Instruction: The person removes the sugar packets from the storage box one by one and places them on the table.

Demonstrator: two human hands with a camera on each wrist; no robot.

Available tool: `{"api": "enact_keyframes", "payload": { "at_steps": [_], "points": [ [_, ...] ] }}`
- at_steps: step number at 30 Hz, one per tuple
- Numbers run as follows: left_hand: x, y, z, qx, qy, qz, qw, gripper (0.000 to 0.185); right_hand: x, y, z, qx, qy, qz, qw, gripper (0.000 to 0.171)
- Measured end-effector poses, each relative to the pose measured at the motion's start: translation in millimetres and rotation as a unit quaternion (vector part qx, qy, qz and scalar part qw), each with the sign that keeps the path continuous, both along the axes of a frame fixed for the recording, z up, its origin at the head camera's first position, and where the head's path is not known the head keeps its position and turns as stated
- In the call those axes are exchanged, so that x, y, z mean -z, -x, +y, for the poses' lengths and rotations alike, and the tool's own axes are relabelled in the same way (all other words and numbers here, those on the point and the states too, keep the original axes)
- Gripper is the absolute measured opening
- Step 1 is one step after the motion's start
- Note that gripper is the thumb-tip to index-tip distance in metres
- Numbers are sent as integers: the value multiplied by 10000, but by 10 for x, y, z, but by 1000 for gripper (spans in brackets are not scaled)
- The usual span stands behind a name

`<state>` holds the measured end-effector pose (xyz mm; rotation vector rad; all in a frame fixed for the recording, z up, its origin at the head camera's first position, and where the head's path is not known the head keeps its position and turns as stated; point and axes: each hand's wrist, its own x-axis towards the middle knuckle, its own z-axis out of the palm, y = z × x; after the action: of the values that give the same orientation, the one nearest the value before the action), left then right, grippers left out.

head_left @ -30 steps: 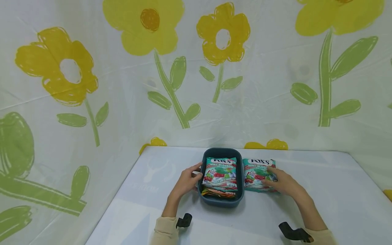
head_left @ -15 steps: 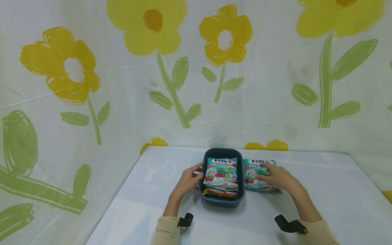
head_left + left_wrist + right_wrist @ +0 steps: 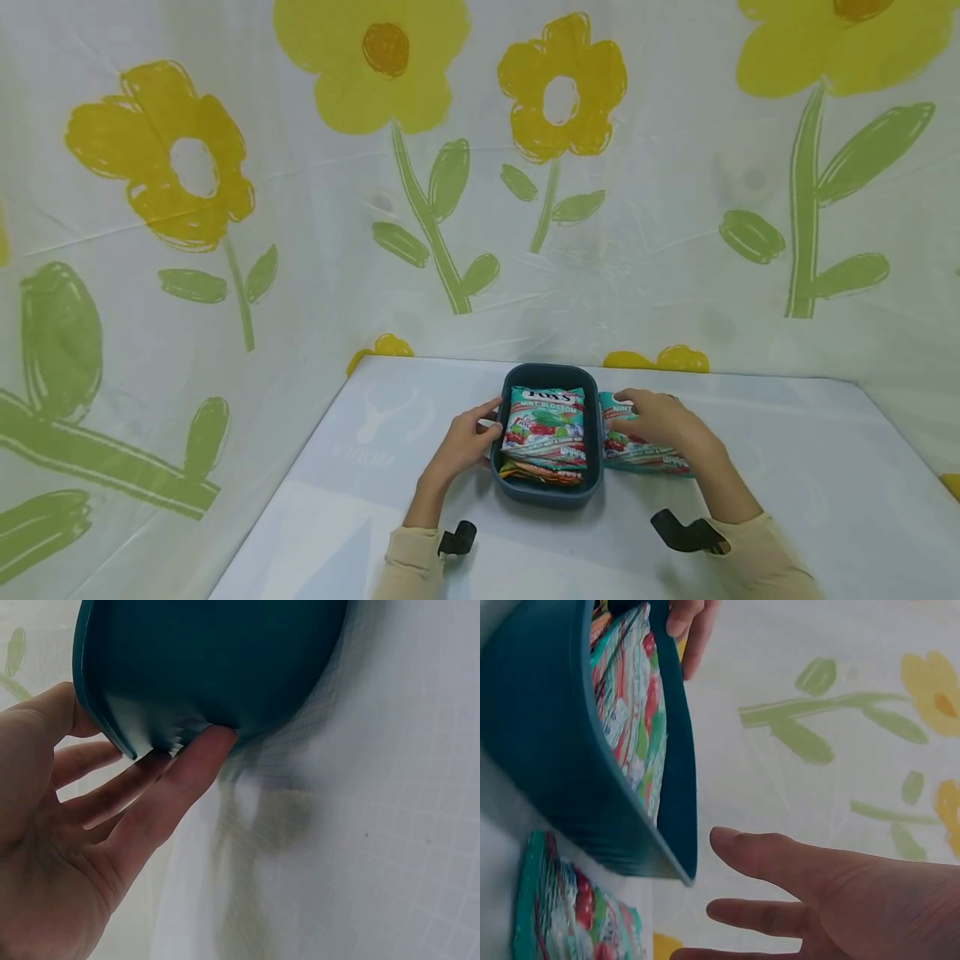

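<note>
Head view shows you a white table (image 3: 337, 517) spread beneath your fingers, a flower-printed sheet (image 3: 645, 192) hanging beyond and to their left. Your left hand (image 3: 463, 437) pinches the rim of the blue tub (image 3: 547, 498), fingers parted. Right of those fingertips, inside it, one candy bag (image 3: 546, 429) lies on orange packets (image 3: 540, 475). Your right hand (image 3: 656, 418) hovers, loosely spread and holding nothing, its fingertips just beside the tub, with another bag (image 3: 645, 457) lying on the table below them
</note>
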<state>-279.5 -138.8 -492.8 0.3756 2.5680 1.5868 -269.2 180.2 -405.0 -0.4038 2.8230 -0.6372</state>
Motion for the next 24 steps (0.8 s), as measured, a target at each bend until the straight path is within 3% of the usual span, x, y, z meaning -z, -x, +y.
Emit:
{"api": "enact_keyframes", "payload": {
  "at_steps": [15, 24],
  "points": [
    [15, -5, 0, -9, -70, -10, 10000, 52, -134, 51, -544, -160, 127, 166, 9997, 61],
    [6, -5, 10, -3, -18, 41, 10000, 53, -65, 129, -778, -19, 165, 417, 9990, 58]
  ]
}}
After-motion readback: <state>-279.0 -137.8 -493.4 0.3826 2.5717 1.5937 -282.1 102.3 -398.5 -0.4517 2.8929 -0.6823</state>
